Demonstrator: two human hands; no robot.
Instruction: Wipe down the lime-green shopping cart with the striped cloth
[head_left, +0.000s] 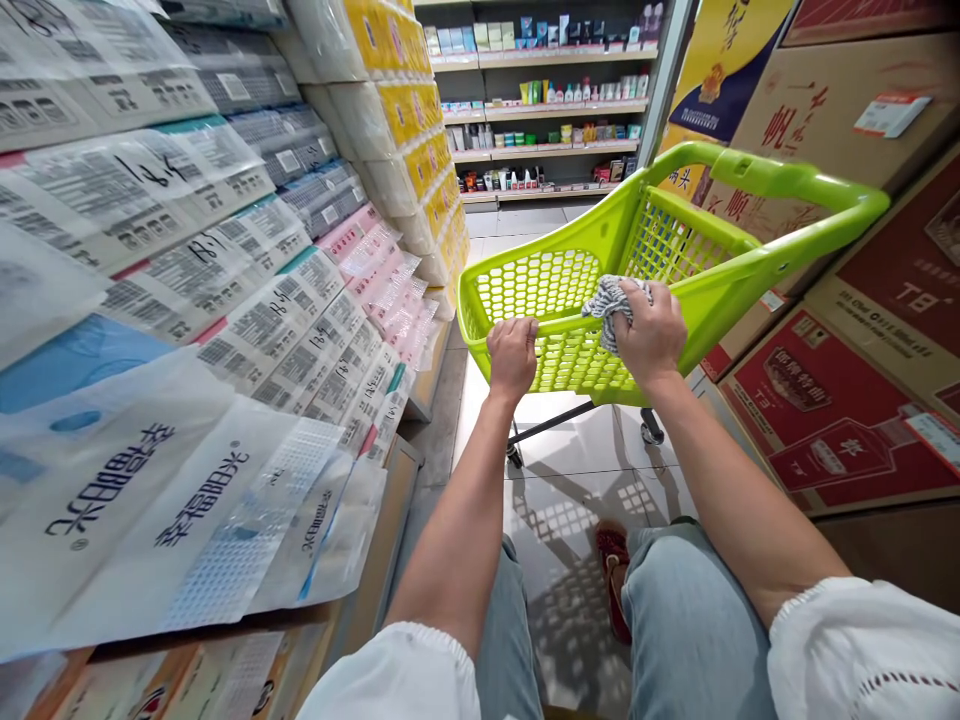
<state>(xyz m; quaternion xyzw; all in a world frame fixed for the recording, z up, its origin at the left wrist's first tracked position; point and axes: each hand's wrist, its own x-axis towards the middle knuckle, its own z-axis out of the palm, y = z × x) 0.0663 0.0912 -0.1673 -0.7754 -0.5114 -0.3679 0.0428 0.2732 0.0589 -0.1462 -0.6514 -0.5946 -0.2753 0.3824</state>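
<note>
A lime-green plastic shopping cart (694,310) with perforated sides stands crosswise in front of me, its handle to the upper right. My left hand (513,352) is closed around the cart's near top rim, toward its narrow end. Farther right along that same rim, my right hand (651,330) is closed on a bunched grey-and-white cloth (609,302). The cloth lies against the rim, and part of it sticks out past my fingers. Through the holes, the basket's inside shows only in part.
Stacked plastic-wrapped packs (255,320) fill the left side, with yellow-labelled packs (409,130) beyond. Cardboard cartons (825,400) are piled close on the right. Shelves (547,105) of bottles and boxes stand at the back. Tiled floor (555,490) shows beneath the cart.
</note>
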